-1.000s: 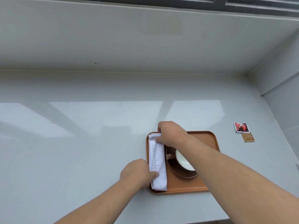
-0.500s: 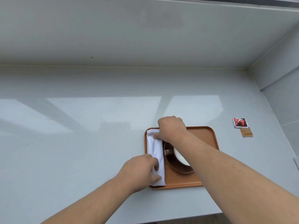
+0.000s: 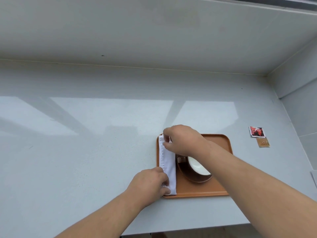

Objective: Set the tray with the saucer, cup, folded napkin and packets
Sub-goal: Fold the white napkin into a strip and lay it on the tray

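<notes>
counter [image 3: 85, 152] left of tray [image 3: 221, 141]: open | tray right strip: bare | packets [image 3: 259, 136]: near right wall

Your surface: pale grey counter [image 3: 103, 160] | orange tray [image 3: 221, 169] on it at 5 o'clock | red packet [image 3: 256, 131], brown packet [image 3: 263, 142] at 3 o'clock, touching

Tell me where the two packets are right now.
In the head view, the red packet and brown packet lie on the counter, right of the tray, off it.
</notes>
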